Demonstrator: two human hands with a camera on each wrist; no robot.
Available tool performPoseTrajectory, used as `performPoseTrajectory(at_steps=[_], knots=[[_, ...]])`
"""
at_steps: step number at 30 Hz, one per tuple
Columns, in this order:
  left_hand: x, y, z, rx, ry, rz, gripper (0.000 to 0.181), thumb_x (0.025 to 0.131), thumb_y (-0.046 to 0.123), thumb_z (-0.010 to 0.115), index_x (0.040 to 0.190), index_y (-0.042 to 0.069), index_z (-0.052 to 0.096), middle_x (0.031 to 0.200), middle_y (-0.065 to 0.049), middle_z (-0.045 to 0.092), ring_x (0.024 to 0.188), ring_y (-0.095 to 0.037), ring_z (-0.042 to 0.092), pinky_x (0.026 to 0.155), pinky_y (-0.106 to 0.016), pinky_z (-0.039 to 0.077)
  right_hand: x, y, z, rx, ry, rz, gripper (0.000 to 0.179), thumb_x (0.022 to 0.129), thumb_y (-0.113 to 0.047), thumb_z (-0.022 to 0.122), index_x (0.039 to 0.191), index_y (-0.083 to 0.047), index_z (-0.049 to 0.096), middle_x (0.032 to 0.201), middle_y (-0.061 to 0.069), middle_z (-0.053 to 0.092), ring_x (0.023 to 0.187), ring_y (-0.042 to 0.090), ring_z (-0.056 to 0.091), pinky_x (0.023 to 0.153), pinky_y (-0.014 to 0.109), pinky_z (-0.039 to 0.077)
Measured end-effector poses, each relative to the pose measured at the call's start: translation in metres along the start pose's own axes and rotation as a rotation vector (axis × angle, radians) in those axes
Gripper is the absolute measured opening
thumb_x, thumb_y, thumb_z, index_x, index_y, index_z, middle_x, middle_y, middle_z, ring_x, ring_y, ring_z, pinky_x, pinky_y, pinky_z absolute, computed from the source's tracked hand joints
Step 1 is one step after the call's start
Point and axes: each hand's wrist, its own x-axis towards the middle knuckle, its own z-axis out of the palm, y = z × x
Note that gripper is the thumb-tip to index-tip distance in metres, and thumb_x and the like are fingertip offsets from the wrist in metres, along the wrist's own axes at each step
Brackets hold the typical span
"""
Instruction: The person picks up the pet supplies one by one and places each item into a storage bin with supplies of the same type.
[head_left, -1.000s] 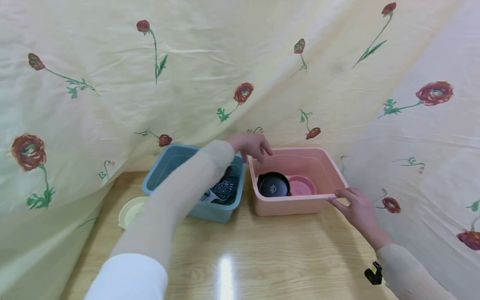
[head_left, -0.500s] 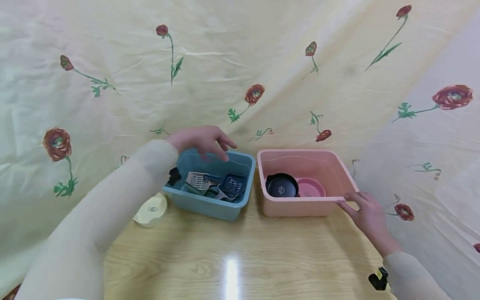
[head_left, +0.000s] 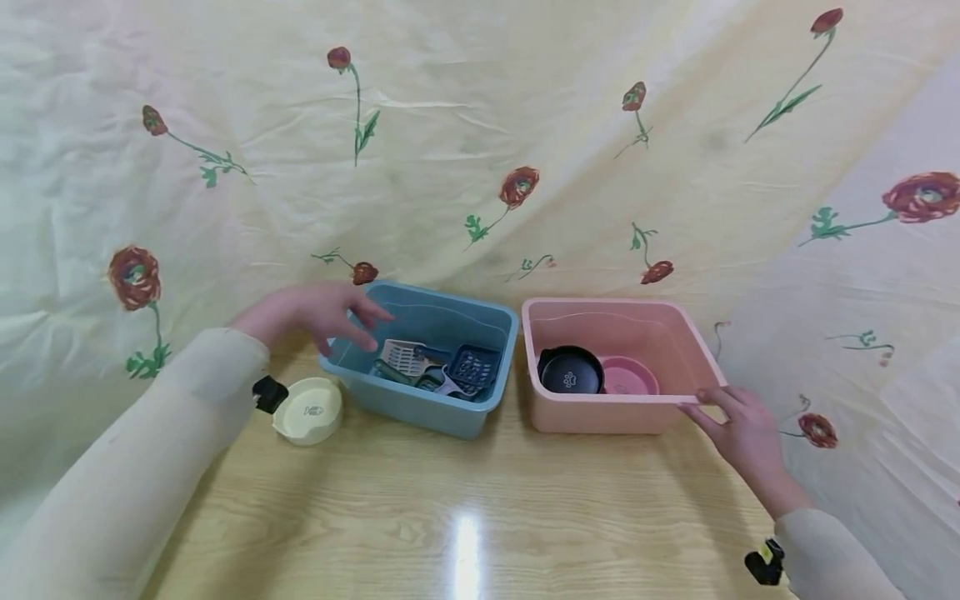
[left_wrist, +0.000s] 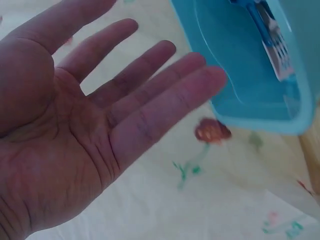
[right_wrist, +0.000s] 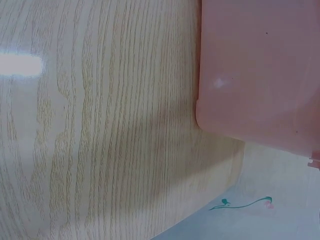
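Note:
My left hand [head_left: 330,315] hovers over the left end of a blue plastic bin [head_left: 420,410], its fingers spread and nothing in it. In the left wrist view the bare palm [left_wrist: 55,130] shows beside the blue bin [left_wrist: 245,110]. Several slotted litter scoops lie in that bin, among them a white one [head_left: 405,358] and a dark blue one [head_left: 476,367]. At the right, my right hand [head_left: 742,429] pinches the front right corner of a pink bin's rim [head_left: 600,402]. Inside it sit a black bowl with a paw print [head_left: 572,373] and a pink bowl [head_left: 632,379].
A cream bowl with a fish drawing [head_left: 309,410] sits on the wooden table [head_left: 375,500], left of the blue bin. Flowered cloth [head_left: 450,150] hangs behind and at the sides. The two bins stand side by side with a narrow gap.
My left hand has drawn back leftward from near the pink bin to the blue bin's left end, uncovering the scoops and the cream bowl. The right hand has kept its grip.

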Motion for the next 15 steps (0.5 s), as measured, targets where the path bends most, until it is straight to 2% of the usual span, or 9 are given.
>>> performPoseTrajectory(at_steps=[5, 8, 12, 15], knots=[[-0.018, -0.029, 0.004, -0.030, 0.027, -0.060, 0.061, 0.100, 0.022, 0.076, 0.155, 0.005, 0.055, 0.149, -0.031, 0.056, 0.126, -0.040, 0.064, 0.072, -0.044, 0.066, 0.000, 0.000, 0.002, -0.001, 0.018, -0.019, 0.087, 0.094, -0.079, 0.045, 0.100, 0.001, 0.078, 0.089, 0.020, 0.076, 0.087, 0.042, 0.068, 0.077, 0.059, 0.052], [-0.027, -0.047, 0.010, -0.059, 0.033, -0.102, 0.062, 0.101, 0.023, 0.076, 0.155, 0.003, 0.054, 0.151, -0.034, 0.054, 0.128, -0.043, 0.063, 0.074, -0.045, 0.066, 0.001, 0.000, 0.003, 0.002, 0.036, -0.033, 0.091, 0.094, -0.081, 0.043, 0.100, 0.003, 0.077, 0.088, 0.021, 0.076, 0.086, 0.043, 0.068, 0.077, 0.057, 0.050], [-0.036, -0.077, 0.025, -0.121, 0.068, -0.135, 0.064, 0.103, 0.028, 0.073, 0.156, 0.000, 0.051, 0.152, -0.033, 0.054, 0.132, -0.048, 0.060, 0.079, -0.047, 0.066, 0.001, 0.000, 0.003, 0.010, 0.038, -0.011, 0.092, 0.093, -0.083, 0.043, 0.101, 0.002, 0.078, 0.088, 0.021, 0.076, 0.088, 0.043, 0.067, 0.078, 0.059, 0.050], [-0.043, -0.102, 0.043, -0.177, 0.107, -0.172, 0.066, 0.104, 0.030, 0.072, 0.157, -0.002, 0.049, 0.151, -0.034, 0.054, 0.130, -0.046, 0.062, 0.078, -0.046, 0.065, 0.001, 0.001, 0.004, 0.021, 0.031, -0.004, 0.090, 0.092, -0.082, 0.044, 0.101, 0.001, 0.078, 0.089, 0.020, 0.076, 0.088, 0.043, 0.067, 0.078, 0.058, 0.050]])
